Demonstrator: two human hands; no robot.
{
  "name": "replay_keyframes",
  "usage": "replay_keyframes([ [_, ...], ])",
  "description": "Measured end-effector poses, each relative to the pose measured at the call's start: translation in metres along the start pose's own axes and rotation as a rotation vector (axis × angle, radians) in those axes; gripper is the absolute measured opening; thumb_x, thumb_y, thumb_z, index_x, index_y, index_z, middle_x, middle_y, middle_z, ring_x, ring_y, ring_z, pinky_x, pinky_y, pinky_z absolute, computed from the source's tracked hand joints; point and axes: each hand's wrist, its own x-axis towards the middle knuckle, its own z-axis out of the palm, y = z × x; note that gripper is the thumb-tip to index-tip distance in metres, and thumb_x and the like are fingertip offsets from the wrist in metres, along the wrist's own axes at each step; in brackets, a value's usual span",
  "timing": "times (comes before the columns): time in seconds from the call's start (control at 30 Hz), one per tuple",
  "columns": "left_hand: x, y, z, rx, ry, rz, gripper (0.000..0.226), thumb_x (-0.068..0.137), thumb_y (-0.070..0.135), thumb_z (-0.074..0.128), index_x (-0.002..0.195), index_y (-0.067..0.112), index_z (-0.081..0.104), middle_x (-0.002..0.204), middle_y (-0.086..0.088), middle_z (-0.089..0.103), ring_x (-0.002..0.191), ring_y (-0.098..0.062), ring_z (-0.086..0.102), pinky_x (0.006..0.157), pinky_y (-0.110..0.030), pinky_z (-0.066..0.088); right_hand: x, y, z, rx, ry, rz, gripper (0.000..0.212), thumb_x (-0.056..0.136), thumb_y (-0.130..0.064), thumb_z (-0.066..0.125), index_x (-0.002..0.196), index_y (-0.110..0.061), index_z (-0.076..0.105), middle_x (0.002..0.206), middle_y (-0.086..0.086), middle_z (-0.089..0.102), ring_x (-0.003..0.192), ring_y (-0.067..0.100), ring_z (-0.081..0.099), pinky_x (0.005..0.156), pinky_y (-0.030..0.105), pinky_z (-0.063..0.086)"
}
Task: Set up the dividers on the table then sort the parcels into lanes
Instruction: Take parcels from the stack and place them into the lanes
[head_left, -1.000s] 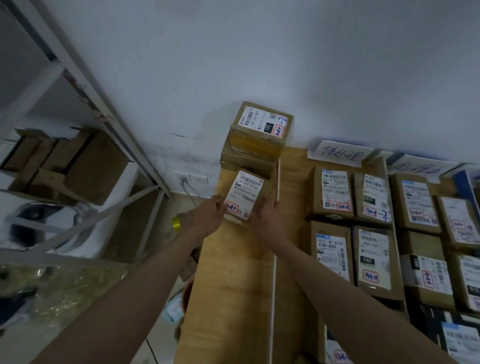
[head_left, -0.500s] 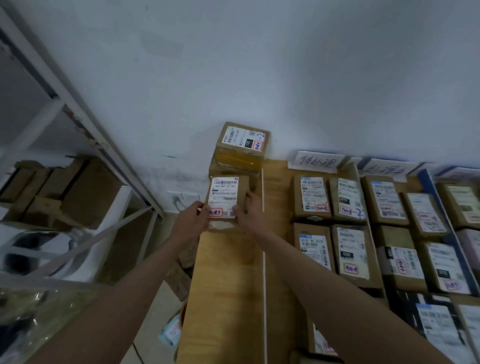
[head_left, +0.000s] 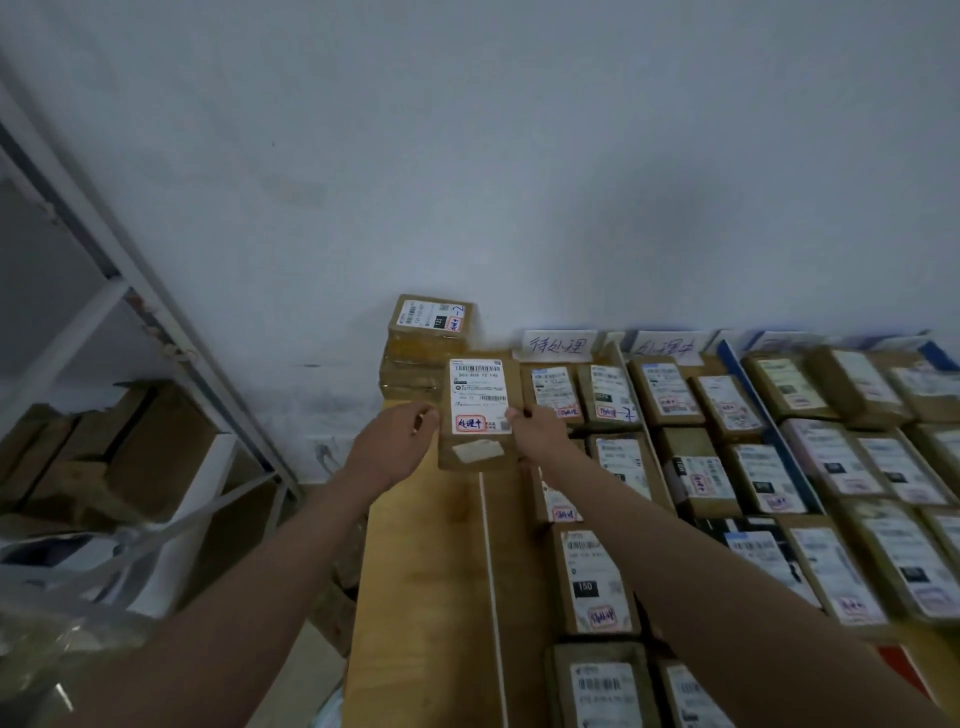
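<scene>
A: What differs from a second ago?

B: The labelled parcel (head_left: 477, 413) now sits higher and squarer, label facing up, just in front of the stacked parcels (head_left: 428, 345) against the wall.

A: The hands?

B: The left hand (head_left: 390, 448) pinches its left edge, the right hand (head_left: 537, 434) its right edge.

A: And the lanes?

B: Right of the held parcel, beyond the white divider strip (head_left: 492, 582) on the tabletop (head_left: 415, 597), sorted parcels (head_left: 675, 457) fill lanes headed by handwritten signs (head_left: 558, 344).
</scene>
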Motion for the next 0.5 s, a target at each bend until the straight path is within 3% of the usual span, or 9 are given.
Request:
replay_keyframes([
  [0.13, -0.016, 0.023, 0.005, 0.234, 0.023, 0.071, 0.037, 0.103, 0.037, 0.035, 0.121, 0.016, 0.060, 0.118, -0.007, 0.066, 0.102, -0.029, 0.063, 0.086, -0.041, 0.051, -0.025, 0.018, -0.030, -0.003, 0.066, -0.007, 0.030, 0.103, -0.027, 0.042, 0.118, -0.005, 0.057, 0.108, 0.009, 0.062, 0.094, 0.021, 0.060, 0.086, 0.038, 0.055],
  [0.27, -0.031, 0.046, 0.016, 0.344, 0.009, 0.129, 0.041, 0.103, 0.038, 0.033, 0.129, 0.017, 0.057, 0.127, -0.004, 0.061, 0.112, -0.026, 0.058, 0.090, -0.039, 0.045, -0.048, 0.041, -0.063, 0.008, 0.123, 0.003, 0.024, 0.102, -0.027, 0.044, 0.104, -0.009, 0.058, 0.102, 0.008, 0.065, 0.094, 0.023, 0.063, 0.087, 0.041, 0.056],
  [0.37, -0.043, 0.065, 0.028, 0.403, -0.029, 0.151, 0.043, 0.103, 0.038, 0.032, 0.135, 0.017, 0.053, 0.135, -0.003, 0.056, 0.119, -0.025, 0.054, 0.098, -0.040, 0.042, -0.065, 0.062, -0.087, 0.032, 0.140, 0.040, 0.026, 0.098, -0.028, 0.048, 0.106, -0.007, 0.061, 0.104, 0.009, 0.067, 0.095, 0.024, 0.065, 0.088, 0.046, 0.056],
  [0.5, -0.058, 0.093, 0.045, 0.467, -0.067, 0.206, 0.044, 0.103, 0.040, 0.030, 0.137, 0.018, 0.049, 0.139, -0.003, 0.053, 0.126, -0.023, 0.050, 0.104, -0.040, 0.038, -0.089, 0.091, -0.117, -0.002, 0.215, 0.065, 0.025, 0.101, -0.026, 0.045, 0.111, -0.007, 0.058, 0.101, 0.007, 0.063, 0.084, 0.017, 0.059, 0.069, 0.031, 0.050],
])
